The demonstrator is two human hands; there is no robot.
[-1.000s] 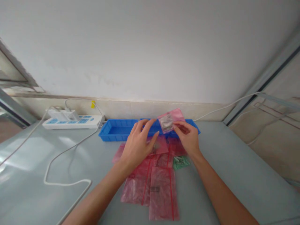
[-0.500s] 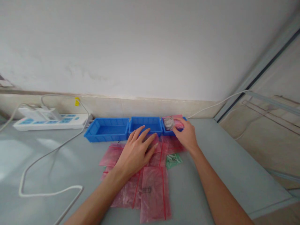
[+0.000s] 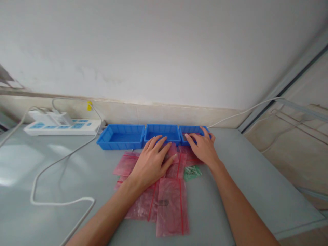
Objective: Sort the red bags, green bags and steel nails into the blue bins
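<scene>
My left hand [image 3: 153, 160] lies with fingers spread on a pile of pink zip-lock bags [image 3: 172, 205], in front of the middle blue tray [image 3: 162, 133]. At the right blue tray [image 3: 182, 131], my right hand [image 3: 203, 145] reaches over the front rim, thumb and fingers apart. A bit of pink shows inside that tray beside the thumb; the hand hides most of what lies there. A small green bag [image 3: 192, 173] with dark bits in it sits below my right hand, partly beside the pink bags.
The left blue tray [image 3: 123, 135] stands in line with the other two along the wall. A white power strip [image 3: 64, 128] with plugged-in chargers lies at the left, and its white cable [image 3: 61, 204] winds over the grey table [image 3: 256, 181].
My right hand has lowered the pink bag into the right tray and spread its fingers. My left hand stays on the pile. The view has shifted slightly.
</scene>
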